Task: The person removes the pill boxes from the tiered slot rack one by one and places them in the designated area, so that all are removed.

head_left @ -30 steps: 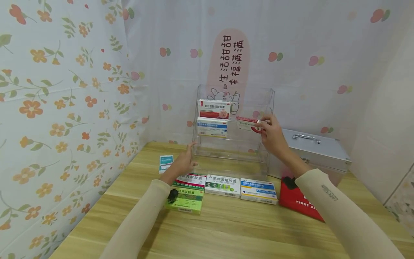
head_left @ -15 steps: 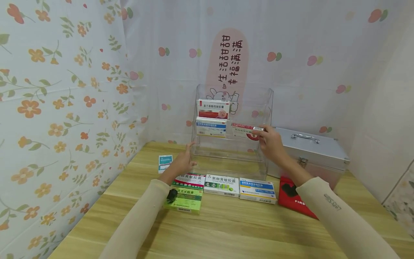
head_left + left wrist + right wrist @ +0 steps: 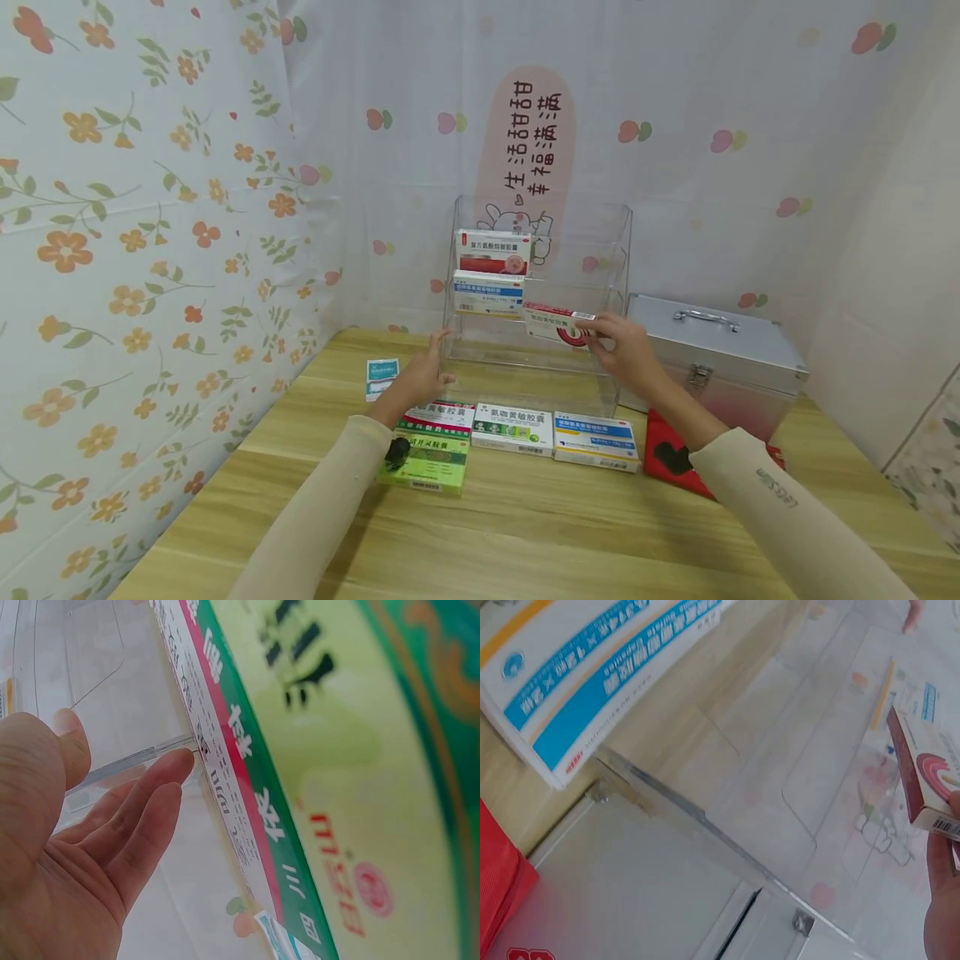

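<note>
My right hand (image 3: 621,346) pinches the right end of a white and red medicine box (image 3: 553,323). The box is slightly tilted, in front of the middle tiers of a clear acrylic display rack (image 3: 540,365). In the right wrist view the same medicine box (image 3: 930,765) shows its red edge, with a thumb against it. My left hand (image 3: 422,375) is at the rack's lower left side. Its fingers (image 3: 150,817) are nearly straight and touch the rack's edge in the left wrist view. A red and white box (image 3: 491,252) and a blue and white box (image 3: 487,296) stand in the rack's left column.
Along the rack's front lie a magenta-striped box (image 3: 442,415), a green-striped box (image 3: 512,429), a blue and white box (image 3: 596,442) and a lime-green box (image 3: 427,462). A teal sachet (image 3: 381,379) lies left. A silver case (image 3: 720,342) and red first-aid pouch (image 3: 675,458) stand right.
My right hand has lowered the white and red medicine box and shifted it slightly left, from the second tier to just below it. My left hand has stayed at the rack's side.
</note>
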The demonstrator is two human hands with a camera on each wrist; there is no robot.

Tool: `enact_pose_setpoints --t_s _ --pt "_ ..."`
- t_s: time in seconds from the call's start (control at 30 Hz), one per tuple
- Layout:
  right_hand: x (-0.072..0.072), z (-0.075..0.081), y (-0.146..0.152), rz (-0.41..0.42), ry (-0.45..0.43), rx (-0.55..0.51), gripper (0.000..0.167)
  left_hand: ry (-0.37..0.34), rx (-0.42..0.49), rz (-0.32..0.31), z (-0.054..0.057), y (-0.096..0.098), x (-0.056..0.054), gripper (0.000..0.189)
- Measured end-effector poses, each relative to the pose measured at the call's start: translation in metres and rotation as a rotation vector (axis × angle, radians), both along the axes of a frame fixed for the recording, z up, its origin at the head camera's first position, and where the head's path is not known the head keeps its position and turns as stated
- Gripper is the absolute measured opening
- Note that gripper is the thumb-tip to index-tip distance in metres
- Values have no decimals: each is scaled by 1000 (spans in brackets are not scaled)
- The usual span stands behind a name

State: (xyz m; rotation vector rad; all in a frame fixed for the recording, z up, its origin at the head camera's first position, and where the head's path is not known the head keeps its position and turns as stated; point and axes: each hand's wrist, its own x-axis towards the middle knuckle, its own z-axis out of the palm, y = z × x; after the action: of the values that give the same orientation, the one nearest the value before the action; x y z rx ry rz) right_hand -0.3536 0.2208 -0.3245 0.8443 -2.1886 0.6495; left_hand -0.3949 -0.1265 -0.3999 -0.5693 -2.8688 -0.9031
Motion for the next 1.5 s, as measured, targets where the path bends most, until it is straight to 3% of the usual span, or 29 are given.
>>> enact_pose_setpoints --t_s 0.53,1.1,1.3,1.5 --pt "21 -21 -7 65 -154 -14 31 -6 4 -1 0 -1 -1 92" --pt "40 -43 -5 109 -355 -128 30 -15 11 2 -1 0 -1 94" --pt "44 -52 -5 119 -438 -199 37 8 6 6 -3 -1 -3 95" --pt "51 -55 -3 128 -502 -229 44 -17 21 7 -2 0 -2 94"
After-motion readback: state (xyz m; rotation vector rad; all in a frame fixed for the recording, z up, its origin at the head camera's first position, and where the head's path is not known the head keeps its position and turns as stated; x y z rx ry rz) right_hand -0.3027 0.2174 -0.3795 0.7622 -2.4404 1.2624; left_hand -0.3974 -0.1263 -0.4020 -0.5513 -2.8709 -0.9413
